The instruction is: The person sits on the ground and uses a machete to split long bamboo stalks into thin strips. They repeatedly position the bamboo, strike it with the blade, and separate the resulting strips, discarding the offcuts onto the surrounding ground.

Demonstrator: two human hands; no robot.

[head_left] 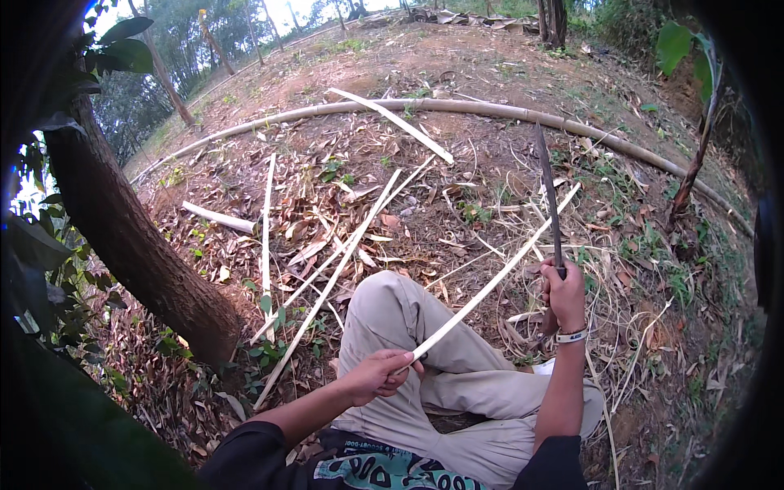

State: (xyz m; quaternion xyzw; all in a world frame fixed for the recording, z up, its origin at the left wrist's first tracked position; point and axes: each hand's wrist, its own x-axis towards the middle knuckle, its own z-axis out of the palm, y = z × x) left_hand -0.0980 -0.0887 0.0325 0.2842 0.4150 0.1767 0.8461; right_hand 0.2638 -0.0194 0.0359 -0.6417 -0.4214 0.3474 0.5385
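My left hand (382,378) is closed round the near end of a long, pale bamboo strip (498,278). The strip slants away over my bent knee, up and to the right. In my right hand (563,296) is the handle of a machete (550,184), its dark, narrow blade pointing up and away. The blade's lower part appears beside the strip's far end; whether they touch I cannot tell. Both hands are in front of my crossed legs, the right one wearing a pale wristband.
More split strips (331,282) lie on the leaf litter ahead and left, with a wider piece (392,122) beyond. A long bamboo pole (457,106) curves across the ground. A tree trunk (139,245) leans at the left; thin shavings (608,327) are scattered at the right.
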